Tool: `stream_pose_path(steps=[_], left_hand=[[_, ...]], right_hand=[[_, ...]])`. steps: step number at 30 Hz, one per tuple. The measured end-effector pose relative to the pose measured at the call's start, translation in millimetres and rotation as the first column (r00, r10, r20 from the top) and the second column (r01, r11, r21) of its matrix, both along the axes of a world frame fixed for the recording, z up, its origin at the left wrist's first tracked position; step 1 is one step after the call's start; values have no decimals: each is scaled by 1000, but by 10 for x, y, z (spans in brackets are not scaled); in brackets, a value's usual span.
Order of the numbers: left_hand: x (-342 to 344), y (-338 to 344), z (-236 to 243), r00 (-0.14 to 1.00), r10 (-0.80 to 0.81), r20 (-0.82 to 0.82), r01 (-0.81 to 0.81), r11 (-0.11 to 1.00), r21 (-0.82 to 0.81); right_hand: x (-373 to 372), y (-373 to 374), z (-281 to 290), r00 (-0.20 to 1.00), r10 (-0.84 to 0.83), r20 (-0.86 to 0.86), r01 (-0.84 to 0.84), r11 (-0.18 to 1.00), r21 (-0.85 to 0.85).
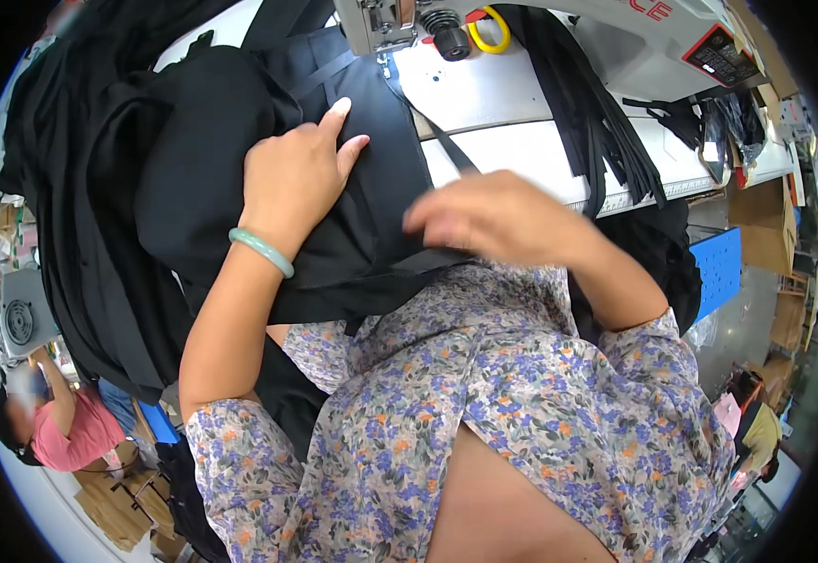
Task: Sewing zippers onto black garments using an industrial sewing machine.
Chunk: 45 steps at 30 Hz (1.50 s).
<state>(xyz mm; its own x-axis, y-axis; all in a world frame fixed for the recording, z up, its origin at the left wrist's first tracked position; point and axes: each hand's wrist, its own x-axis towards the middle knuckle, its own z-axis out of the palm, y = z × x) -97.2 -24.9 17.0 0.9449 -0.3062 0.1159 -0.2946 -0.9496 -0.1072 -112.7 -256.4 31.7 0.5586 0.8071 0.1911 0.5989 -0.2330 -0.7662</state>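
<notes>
My left hand (292,174), with a pale green bangle on the wrist, rests on black fabric (198,169), its index finger and thumb stretched apart, just below the presser foot (386,68) of a white sewing machine (620,52). A flat black panel with straps lies under those fingers. My right hand (489,216) is blurred, at the right edge of the fabric, fingers bent; I cannot tell whether it grips anything. Beside it a narrow black strip (442,136) runs diagonally across the white worktop (484,150).
Yellow-handled scissors (490,30) lie by the machine head. Long black strips (573,103) hang over the worktop at right. More black cloth piles up at left. A co-worker in pink (71,432) is at far left, another person (756,432) at far right. A blue board (714,272) stands right.
</notes>
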Motion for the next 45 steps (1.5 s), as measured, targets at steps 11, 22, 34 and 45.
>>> stream_pose_path(steps=[11, 22, 34, 45], left_hand=[[47, 13, -116, 896, -441, 47, 432, 842, -324], [-52, 16, -20, 854, -516, -68, 462, 812, -357], [-141, 31, -71, 906, -420, -44, 365, 831, -420], [-149, -83, -81, 896, -444, -6, 435, 880, -192]], right_hand=[[439, -74, -221, 636, -22, 772, 182, 976, -122], [146, -54, -283, 690, 10, 723, 159, 973, -165], [132, -77, -371, 825, -190, 532, 130, 980, 150], [98, -114, -312, 785, -4, 619, 120, 982, -146]])
